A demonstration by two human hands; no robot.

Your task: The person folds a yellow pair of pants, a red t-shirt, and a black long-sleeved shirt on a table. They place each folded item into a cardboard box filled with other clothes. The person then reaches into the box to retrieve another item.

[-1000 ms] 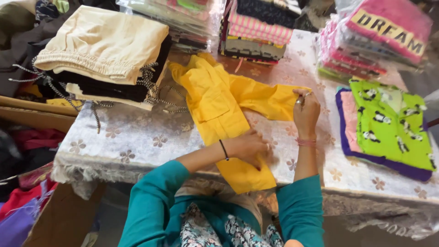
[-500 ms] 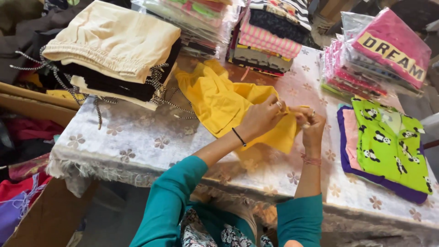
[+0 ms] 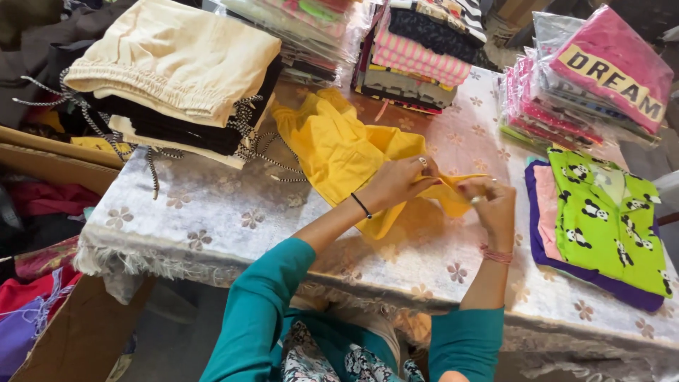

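Both hands work one yellow garment (image 3: 339, 152), which lies crumpled at the middle of the desk (image 3: 212, 212) on its flower-patterned cover. The left hand (image 3: 399, 180) has its grip clamped on a fold of the yellow cloth; the right hand (image 3: 491, 205) pinches the same fold just beside it, lifting that edge off the desk. A stack of cream and black trousers (image 3: 177, 71) sits to the left, near the garment. A green panda-print top (image 3: 601, 212) lies to the right, apart from it.
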